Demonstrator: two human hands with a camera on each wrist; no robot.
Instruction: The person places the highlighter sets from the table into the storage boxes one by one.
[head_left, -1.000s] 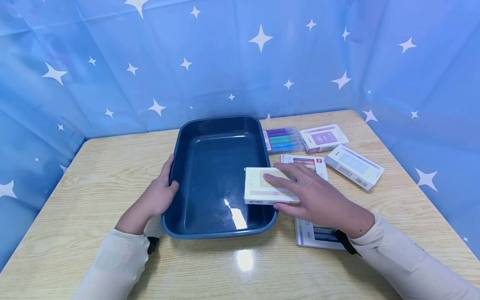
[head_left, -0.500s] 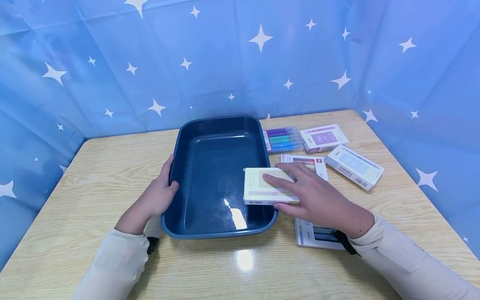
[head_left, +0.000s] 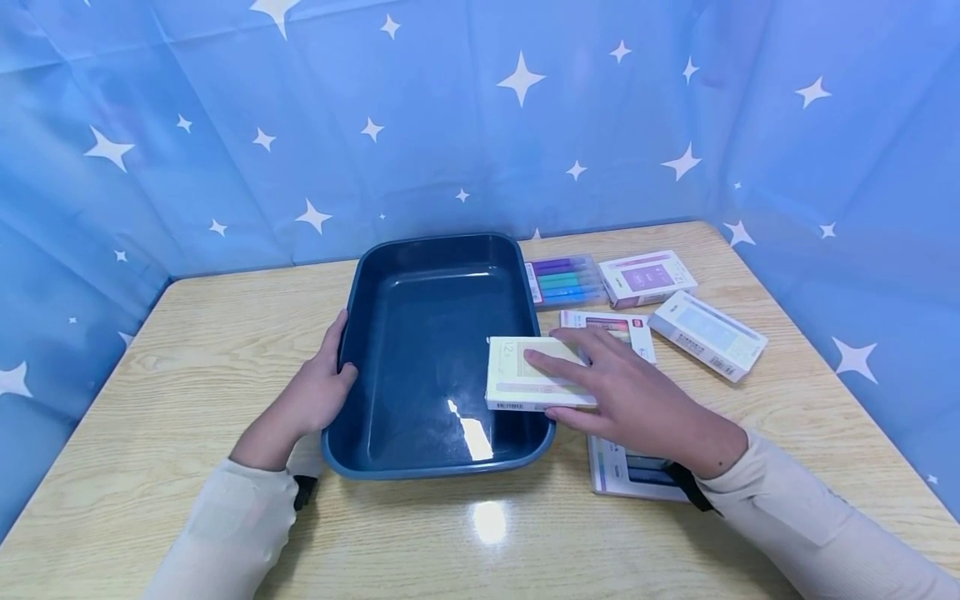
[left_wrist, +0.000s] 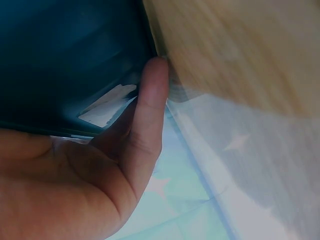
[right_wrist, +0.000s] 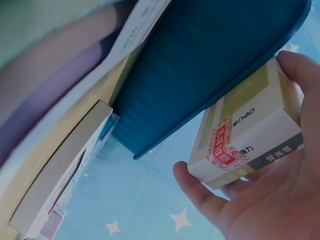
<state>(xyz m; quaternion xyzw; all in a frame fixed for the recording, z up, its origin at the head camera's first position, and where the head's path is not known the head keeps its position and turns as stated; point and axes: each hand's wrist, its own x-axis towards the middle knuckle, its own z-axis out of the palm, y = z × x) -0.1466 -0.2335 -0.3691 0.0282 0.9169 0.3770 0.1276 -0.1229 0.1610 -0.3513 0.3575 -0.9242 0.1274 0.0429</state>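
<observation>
Tub (head_left: 427, 350): one, dark blue, upright on the wooden table (head_left: 187, 367); left hand (head_left: 318, 392) gripping its left side, thumb over the rim, fingers along the outer wall.

Yellow box (head_left: 517, 375): one, marked 12, red sticker (right_wrist: 224, 145) on its end; held between thumb and fingers of the right hand (head_left: 630, 396), top face up, across the tub's right rim, partly over the interior. Contact with the rim: cannot tell.

Beside the tub, right: pen pack (head_left: 566, 283), purple, green and blue; purple-and-white box (head_left: 648, 277); white box (head_left: 708, 335), set at an angle; small pack (head_left: 641, 335), partly behind the right hand; flat pack (head_left: 618, 471), partly under the right wrist.

Step in hand, as judged: bringing the yellow box over the tub while the left hand steadies it. Next move seemingly calls for more travel inward, clear of the rim, then lowering and release.
</observation>
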